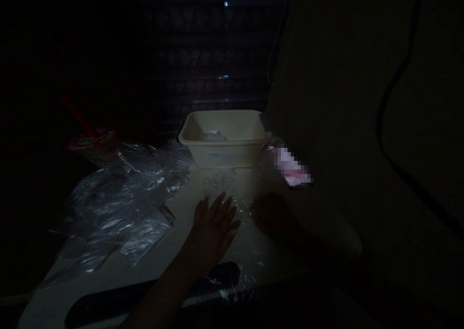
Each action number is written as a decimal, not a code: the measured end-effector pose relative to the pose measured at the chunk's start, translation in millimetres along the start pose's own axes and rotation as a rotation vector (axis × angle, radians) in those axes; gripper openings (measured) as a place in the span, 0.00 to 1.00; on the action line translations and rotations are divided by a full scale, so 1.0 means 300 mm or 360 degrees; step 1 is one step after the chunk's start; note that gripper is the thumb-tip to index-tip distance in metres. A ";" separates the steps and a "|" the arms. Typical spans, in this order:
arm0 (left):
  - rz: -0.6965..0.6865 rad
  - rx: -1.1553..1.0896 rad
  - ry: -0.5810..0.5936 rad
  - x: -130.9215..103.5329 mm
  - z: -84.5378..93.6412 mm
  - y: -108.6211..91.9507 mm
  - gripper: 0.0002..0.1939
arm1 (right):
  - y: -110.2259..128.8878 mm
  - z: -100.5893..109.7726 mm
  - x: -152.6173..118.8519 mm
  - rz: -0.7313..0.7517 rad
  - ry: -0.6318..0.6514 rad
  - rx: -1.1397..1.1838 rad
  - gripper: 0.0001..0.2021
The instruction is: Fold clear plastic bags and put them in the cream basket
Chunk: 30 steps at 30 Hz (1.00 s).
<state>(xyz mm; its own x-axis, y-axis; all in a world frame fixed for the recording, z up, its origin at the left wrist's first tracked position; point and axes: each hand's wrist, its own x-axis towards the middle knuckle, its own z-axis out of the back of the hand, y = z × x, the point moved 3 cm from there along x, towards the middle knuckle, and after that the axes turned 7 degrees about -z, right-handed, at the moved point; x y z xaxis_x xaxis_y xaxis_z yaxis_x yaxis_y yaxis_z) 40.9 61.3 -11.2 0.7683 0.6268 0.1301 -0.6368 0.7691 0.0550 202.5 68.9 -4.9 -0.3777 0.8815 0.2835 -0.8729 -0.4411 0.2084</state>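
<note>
The scene is very dark. My left hand (213, 227) lies low over the pale tabletop with its fingers stretched out and spread. Beside its fingertips is a thin clear plastic bag (239, 206), flat on the table. On the other side of that plastic is my right hand (271, 215), deep in shadow, its fingertips close to the plastic's edge. How its fingers are bent is too dark to make out. A large heap of clear plastic bags (134, 208) covers the left part of the table.
Behind the hands stands a cream plastic tub (228, 149) with some clear plastic inside. A red-topped cup (94, 140) with a red straw is at the left. A pinkish-white item (293, 167) is right of the tub. The table (90, 290) has a handle slot in front.
</note>
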 end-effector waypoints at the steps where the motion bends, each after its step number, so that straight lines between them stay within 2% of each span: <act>1: 0.0004 0.0006 0.0001 0.000 -0.002 0.000 0.20 | -0.021 0.004 0.003 -0.0063 -0.0042 0.0005 0.08; 4: 0.0003 0.0004 0.0009 0.003 -0.003 0.000 0.21 | -0.079 0.010 0.023 -0.0224 -0.0087 0.0008 0.10; 6: -0.0017 -0.0018 0.0032 0.005 -0.003 -0.002 0.22 | -0.101 0.006 0.043 -0.0268 -0.0015 -0.0060 0.11; 10: -0.0054 -0.0083 0.0070 0.004 0.002 -0.003 0.23 | -0.107 -0.008 0.074 -0.0239 0.0149 -0.0239 0.12; 19: -0.0039 -0.0134 0.0128 0.002 0.002 -0.001 0.22 | -0.130 -0.019 0.089 -0.0149 0.0161 -0.0339 0.15; 25: -0.0017 -0.0132 0.0095 -0.001 0.002 -0.001 0.22 | -0.088 -0.023 0.057 -0.0120 -0.0076 -0.0132 0.20; 30: -0.0018 -0.0132 0.0086 0.000 0.000 0.004 0.21 | -0.087 -0.031 0.042 0.0009 -0.0116 -0.0126 0.24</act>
<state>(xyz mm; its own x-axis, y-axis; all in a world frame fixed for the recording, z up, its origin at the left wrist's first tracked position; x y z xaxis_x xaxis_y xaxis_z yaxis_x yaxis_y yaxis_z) 40.1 62.0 -11.1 0.7792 0.6220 0.0764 -0.6221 0.7825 -0.0265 217.7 93.2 -15.5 -0.3618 0.8631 0.3525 -0.8936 -0.4288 0.1329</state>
